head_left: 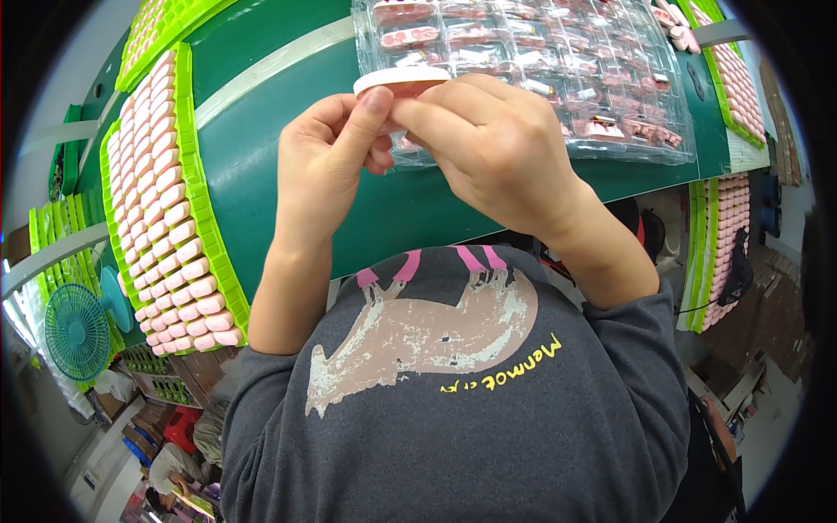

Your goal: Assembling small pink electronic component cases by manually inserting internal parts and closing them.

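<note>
Above the green table, both of my hands grip a small oval plastic shell (401, 77), white along its rim and pink beneath. My left hand (327, 148) pinches its left end between thumb and fingers. My right hand (493, 135) is closed on the right end, its fingers partly hiding the shell's lower side. Just beyond my hands lies a clear plastic compartment tray (523, 61) holding many small pink parts with metallic bits. To the left, a bright green tray (196, 174) carries rows of pink rounded pieces (174, 192).
Another green tray (144, 39) of pink pieces sits at the far left, and one more (737, 87) at the far right. Loose pink pieces (676, 26) lie by the clear tray. A teal fan (78, 331) stands at left. Another person (174, 471) sits at lower left.
</note>
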Motion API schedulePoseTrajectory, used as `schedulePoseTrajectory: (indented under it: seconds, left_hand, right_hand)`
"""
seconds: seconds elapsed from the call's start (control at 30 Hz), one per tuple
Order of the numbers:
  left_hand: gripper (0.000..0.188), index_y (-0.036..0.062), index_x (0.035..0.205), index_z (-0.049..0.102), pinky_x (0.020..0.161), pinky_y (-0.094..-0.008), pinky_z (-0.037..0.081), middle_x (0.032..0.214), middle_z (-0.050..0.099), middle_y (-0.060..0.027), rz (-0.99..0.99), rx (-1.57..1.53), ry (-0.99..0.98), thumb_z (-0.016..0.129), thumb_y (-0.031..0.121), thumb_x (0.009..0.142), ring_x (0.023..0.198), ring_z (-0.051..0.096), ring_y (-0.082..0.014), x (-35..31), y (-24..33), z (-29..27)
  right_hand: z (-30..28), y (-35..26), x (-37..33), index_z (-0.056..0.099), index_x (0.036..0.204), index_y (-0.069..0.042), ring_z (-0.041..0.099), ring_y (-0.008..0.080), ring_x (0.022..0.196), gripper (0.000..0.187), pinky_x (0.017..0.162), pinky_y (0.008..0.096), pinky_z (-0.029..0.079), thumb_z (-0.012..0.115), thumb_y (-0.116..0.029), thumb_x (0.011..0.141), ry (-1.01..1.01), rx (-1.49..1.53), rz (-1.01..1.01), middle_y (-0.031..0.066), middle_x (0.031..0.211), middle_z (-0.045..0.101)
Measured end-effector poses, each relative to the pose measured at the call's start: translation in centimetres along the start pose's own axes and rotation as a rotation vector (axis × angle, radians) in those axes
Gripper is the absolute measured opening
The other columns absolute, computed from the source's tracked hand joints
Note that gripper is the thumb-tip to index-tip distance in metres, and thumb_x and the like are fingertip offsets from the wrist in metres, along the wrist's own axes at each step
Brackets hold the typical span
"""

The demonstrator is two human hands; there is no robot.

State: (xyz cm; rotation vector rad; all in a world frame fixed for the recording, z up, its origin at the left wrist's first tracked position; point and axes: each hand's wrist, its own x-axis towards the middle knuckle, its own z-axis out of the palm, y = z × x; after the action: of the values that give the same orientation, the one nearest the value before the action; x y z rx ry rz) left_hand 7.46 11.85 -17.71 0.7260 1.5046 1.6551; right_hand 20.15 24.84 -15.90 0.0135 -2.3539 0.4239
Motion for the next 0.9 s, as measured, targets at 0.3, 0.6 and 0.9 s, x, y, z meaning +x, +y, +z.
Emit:
schedulePoseTrajectory:
  seconds: [0.3, 0.6, 0.9]
  left_hand:
    - [0.021, -0.0058, 0.105, 0.063, 0.069, -0.0263, 0.052, 0.085, 0.066, -0.0091, 0.134, 0.145, 0.007, 0.056, 0.01, 0.092, 0.074, 0.063, -0.0142, 0.7, 0.8, 0.4]
    - [0.034, -0.002, 0.113, 0.062, 0.079, -0.0282, 0.051, 0.096, 0.063, -0.0109, 0.256, 0.393, -0.113, 0.068, 0.002, 0.08, 0.089, 0.064, -0.0174, 0.1, -0.5, 0.0]
    - [0.033, 0.0002, 0.113, 0.06, 0.076, -0.0345, 0.052, 0.099, 0.064, -0.0193, 0.366, 0.643, -0.117, 0.064, 0.006, 0.08, 0.087, 0.065, -0.0317, -1.7, -0.4, 0.2]
  right_hand:
    - [-2.3, 1.7, 0.5, 0.064, 0.101, -0.005, 0.064, 0.022, 0.076, 0.03, 0.067, 0.03, 0.052, 0.074, -0.011, 0.074, 0.207, 0.207, 0.251, 0.0078, 0.088, 0.066]
    - [-1.0, 3.9, -0.8, 0.061, 0.114, -0.007, 0.062, 0.0331, 0.093, 0.035, 0.08, 0.0376, 0.049, 0.069, -0.018, 0.082, -0.371, 0.588, 0.384, 0.0171, 0.102, 0.064]
    - [-1.2, 2.0, -1.7, 0.055, 0.121, -0.003, 0.059, 0.0363, 0.103, 0.039, 0.088, 0.0412, 0.047, 0.061, -0.011, 0.084, -0.477, 0.448, 0.332, 0.0191, 0.111, 0.061]
